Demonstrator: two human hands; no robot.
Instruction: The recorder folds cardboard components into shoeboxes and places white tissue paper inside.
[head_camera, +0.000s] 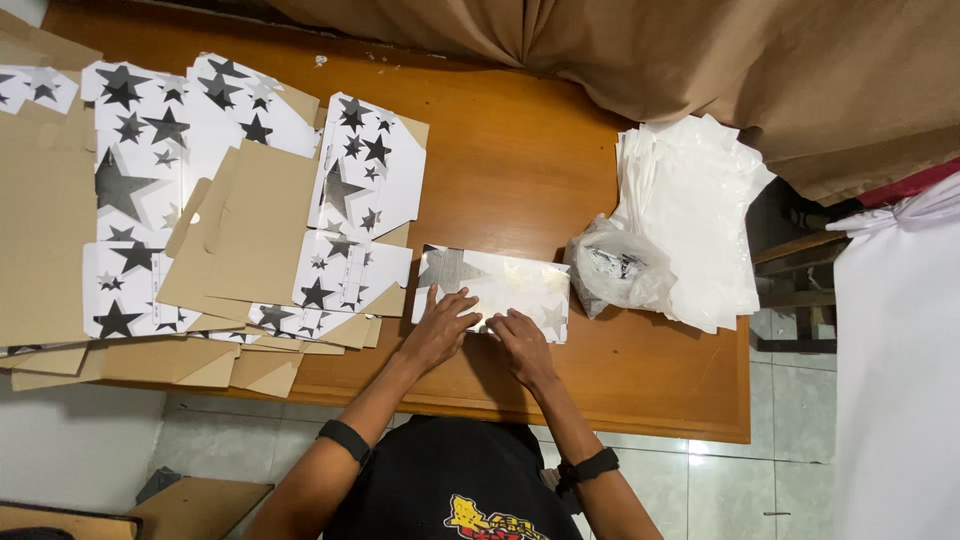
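Right now both hands rest flat on a white folded box (495, 290) printed with grey stars, which lies on the wooden bench (520, 170) near its front edge, about midway along. The left hand (443, 325) presses on the box's near left part, its fingers (432, 300) spread and straight, gripping nothing. The right hand (520, 345) lies just beside it on the near edge of the box, fingers (500, 322) likewise extended and flat rather than curled around anything. The two hands almost touch. Each wrist carries a dark band.

To the left of the box, covering much of that side of the bench, lies a loose pile of flat cardboard blanks (200, 210), some showing the white face with black stars, others turned to plain brown. The nearest blank sits just beside the box's left end. To the right, touching or nearly touching the box's far right corner, sits a crumpled clear plastic bag (620, 265), its contents hard to make out. Beyond it lies a stack of white sheets (690, 220), reaching the bench's right edge. A tan cloth (700, 60) hangs along the far side.
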